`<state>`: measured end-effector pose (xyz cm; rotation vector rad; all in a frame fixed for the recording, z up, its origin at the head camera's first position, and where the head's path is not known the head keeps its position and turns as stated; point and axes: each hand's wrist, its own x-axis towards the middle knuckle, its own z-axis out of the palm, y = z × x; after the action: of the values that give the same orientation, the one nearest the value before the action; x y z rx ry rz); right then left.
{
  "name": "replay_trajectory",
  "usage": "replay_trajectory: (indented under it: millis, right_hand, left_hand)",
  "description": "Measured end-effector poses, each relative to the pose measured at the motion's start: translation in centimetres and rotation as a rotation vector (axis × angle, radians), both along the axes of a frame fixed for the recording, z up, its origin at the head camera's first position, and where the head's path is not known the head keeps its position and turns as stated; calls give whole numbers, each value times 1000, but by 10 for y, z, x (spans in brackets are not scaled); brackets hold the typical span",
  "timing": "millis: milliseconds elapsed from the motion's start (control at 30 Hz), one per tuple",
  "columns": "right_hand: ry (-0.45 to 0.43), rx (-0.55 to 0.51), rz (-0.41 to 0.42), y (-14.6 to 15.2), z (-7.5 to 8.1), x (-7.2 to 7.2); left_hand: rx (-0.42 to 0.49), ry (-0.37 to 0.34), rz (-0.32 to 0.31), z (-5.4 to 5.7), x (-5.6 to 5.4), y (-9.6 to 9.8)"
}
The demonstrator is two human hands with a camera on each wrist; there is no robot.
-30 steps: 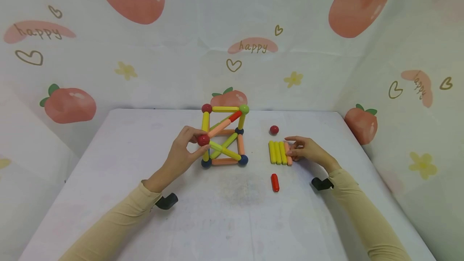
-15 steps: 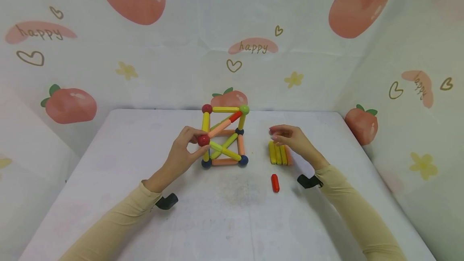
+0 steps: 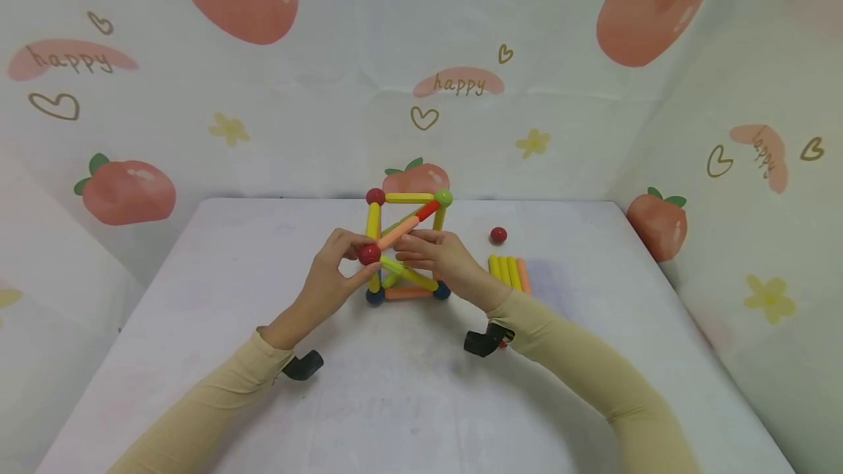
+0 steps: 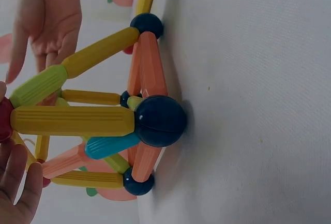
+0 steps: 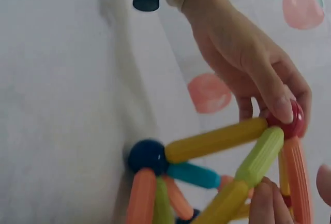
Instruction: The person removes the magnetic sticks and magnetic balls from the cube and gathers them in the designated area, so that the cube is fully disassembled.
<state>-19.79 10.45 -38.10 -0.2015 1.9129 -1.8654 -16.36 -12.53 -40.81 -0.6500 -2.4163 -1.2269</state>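
Stick frame (image 3: 398,232) partly behind hands (image 3: 451,262)

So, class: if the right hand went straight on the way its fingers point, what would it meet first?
Probably the red ball pinched by the left hand, since the right hand points between the salmon stick and lime stick; depth is unclear, so either stick might come first.

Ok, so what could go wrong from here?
The right hand is close to where the lime rod meets the yellow rod; a bump might part them. The left hand pinches the red corner ball, so a slight tug could strain that joint. The loose red ball on the table could roll if knocked.
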Motion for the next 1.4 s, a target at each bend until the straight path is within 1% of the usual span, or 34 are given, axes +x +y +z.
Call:
replay_trajectory:
  millis: [100, 200, 367, 567, 733, 933, 1167, 1300, 1400]
  right_hand:
    - [14, -69, -45, -13, 0, 1]
    - [12, -115, -110, -21, -1, 1]
    - [-14, -158, -204, -30, -1, 1]
    - [-19, -202, -256, -37, 2, 3]
    - [-5, -192, -291, -42, 4, 5]
    - [34, -173, -317, -46, 2, 6]
    - [78, -167, -323, -44, 0, 6]
    - [100, -153, -315, -41, 1, 8]
    - [123, -130, -289, -37, 3, 9]
  left_hand:
    - [1, 2, -3, -1, 0, 0]
    - [4, 7, -3, -2, 0, 0]
    - [9, 12, -2, -3, -1, 0]
    - [8, 15, -3, -2, -2, -1]
    - [3, 10, 3, -3, -2, -1]
    - [1, 11, 9, -4, -2, -1]
    - [-1, 17, 16, -4, -2, -1]
    - [4, 20, 12, -3, -2, -1]
    - [6, 19, 12, -3, -2, 0]
